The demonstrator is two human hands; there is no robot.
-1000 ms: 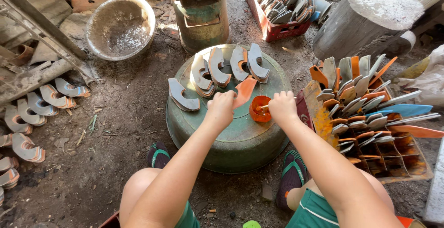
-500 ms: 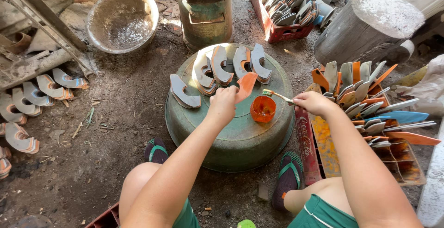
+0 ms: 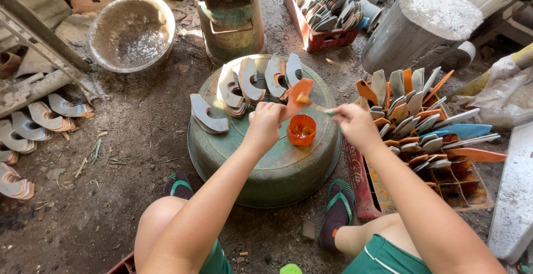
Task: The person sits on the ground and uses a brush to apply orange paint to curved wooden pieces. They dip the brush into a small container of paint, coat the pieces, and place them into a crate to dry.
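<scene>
Covering bare dirt floor [image 3: 127, 157]: upturned green basin [image 3: 277, 168], crates [image 3: 316, 38].

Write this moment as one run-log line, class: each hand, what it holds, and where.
left hand: holds orange curved piece | right hand: holds small brush to piece | orange cup: on overturned green basin, beneath piece
</scene>
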